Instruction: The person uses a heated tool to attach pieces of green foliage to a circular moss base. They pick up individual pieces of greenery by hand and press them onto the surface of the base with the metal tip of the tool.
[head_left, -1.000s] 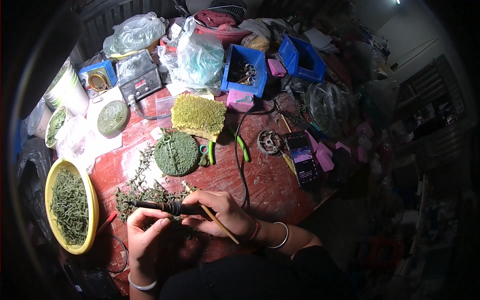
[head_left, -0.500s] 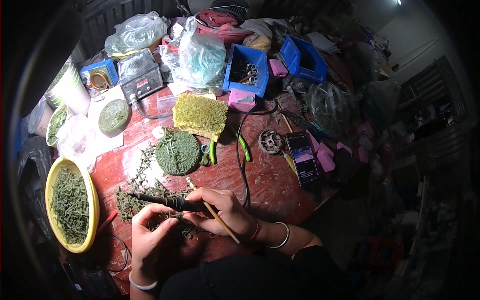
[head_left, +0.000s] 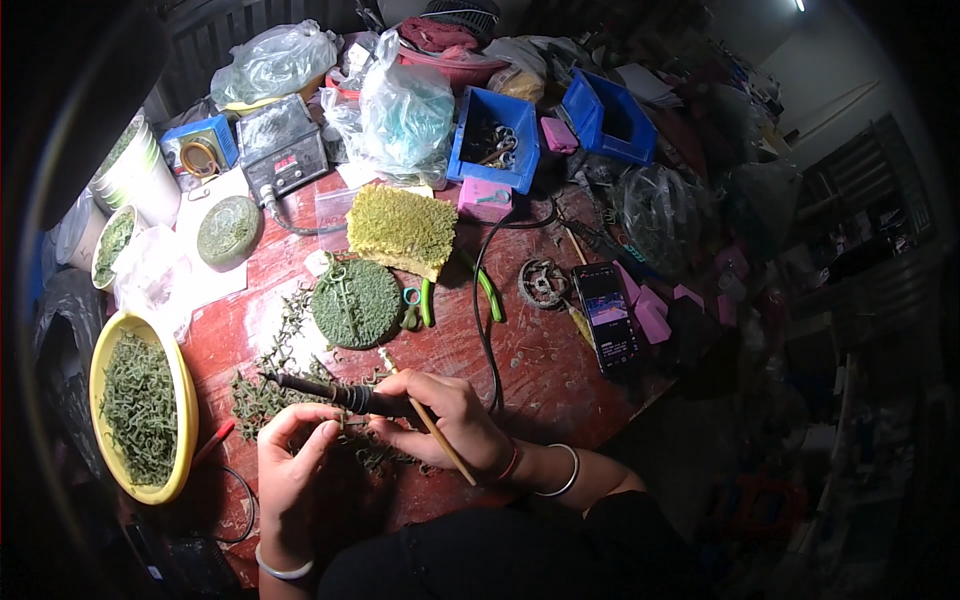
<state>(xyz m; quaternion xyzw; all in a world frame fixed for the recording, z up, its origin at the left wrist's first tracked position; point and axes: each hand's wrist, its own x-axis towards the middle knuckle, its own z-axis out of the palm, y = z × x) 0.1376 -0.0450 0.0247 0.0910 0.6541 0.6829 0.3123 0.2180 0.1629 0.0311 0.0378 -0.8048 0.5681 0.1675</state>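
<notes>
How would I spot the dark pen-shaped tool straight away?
Over the red table, find the right hand, with a red band at its wrist. It grips two slim things; the tool points left. Unlike the tan wooden stick, the tool is black, thicker and ringed near its middle.

They wear black clothing [head_left: 470, 555], bangles [head_left: 286, 574], red cord [head_left: 513, 463].

White paper [head_left: 224, 282] glares at left; the right side is dim.

Ctrl box [head_left: 303, 172] red digits [head_left: 286, 163], phone [head_left: 606, 312] txt [head_left: 619, 352]: illegible.
</notes>
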